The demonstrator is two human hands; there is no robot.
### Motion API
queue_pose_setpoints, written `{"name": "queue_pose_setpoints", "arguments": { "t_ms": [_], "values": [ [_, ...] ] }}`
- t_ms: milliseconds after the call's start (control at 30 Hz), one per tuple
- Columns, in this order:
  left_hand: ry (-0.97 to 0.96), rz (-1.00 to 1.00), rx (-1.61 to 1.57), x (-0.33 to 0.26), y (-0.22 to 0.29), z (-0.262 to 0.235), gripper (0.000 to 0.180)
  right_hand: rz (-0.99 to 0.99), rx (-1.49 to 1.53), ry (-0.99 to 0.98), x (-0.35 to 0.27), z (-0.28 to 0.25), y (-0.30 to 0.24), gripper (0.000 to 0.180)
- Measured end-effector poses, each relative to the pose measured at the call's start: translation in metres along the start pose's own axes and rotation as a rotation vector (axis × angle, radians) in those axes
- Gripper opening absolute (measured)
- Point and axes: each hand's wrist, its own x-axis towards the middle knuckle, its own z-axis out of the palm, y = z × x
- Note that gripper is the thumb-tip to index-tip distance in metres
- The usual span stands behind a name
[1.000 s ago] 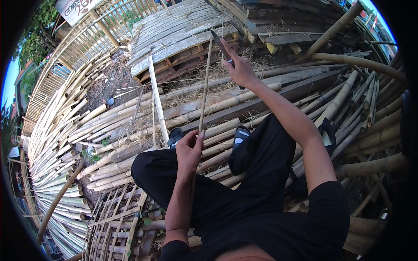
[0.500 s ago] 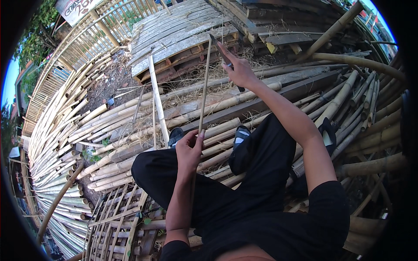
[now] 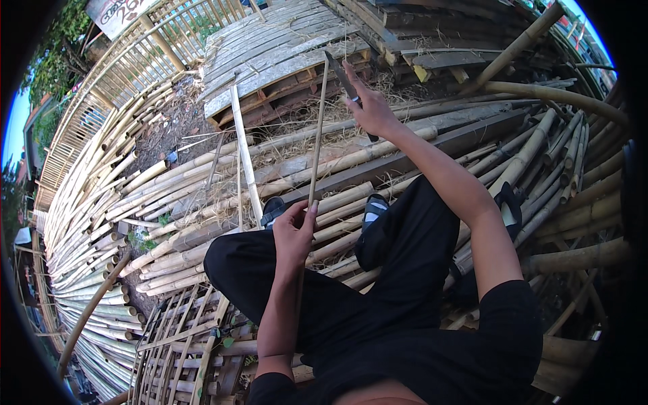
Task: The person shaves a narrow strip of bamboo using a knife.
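Observation:
A long thin bamboo strip (image 3: 318,138) stands nearly upright in front of me, its far end near the wooden platform. My left hand (image 3: 294,233) is closed round its lower part, above my left knee. Farther out, to the right, my right hand (image 3: 372,111) grips a dark-bladed knife (image 3: 339,72), and one finger stretches up beside the blade. The blade's tip is close to the far end of the strip; whether they touch I cannot tell. The butt of the knife shows below my right palm.
Bamboo poles (image 3: 182,185) lie all around my feet. Ahead is a slatted wooden platform (image 3: 270,54), with a pale split slat (image 3: 244,152) leaning on its edge. Stacked planks (image 3: 445,40) are beyond my right hand. A bamboo lattice (image 3: 179,344) lies at lower left.
My right hand's fingers have shifted slightly on the knife, and more of the blade shows beside the raised finger. The left hand and the strip look almost unmoved.

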Motion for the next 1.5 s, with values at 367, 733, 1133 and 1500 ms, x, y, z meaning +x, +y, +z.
{"name": "queue_pose_setpoints", "arguments": {
  "t_ms": [367,733,1133,1500],
  "values": [
    [-0.024,-0.011,0.019,0.001,0.000,0.001,0.024,0.059,-0.075,0.011,0.003,0.005,0.009,0.076],
    [-0.039,-0.013,0.040,0.001,-0.001,0.002,0.023,0.114,-0.058,-0.018,0.005,0.003,0.013,0.075],
    [-0.039,-0.074,-0.043,-0.002,0.013,0.005,0.025,0.090,0.112,0.146,0.004,0.008,0.020,0.043],
    [-0.074,-0.051,-0.122,-0.001,0.012,0.006,0.026,0.201,0.512,0.020,0.008,0.008,0.024,0.037]
  ]
}}
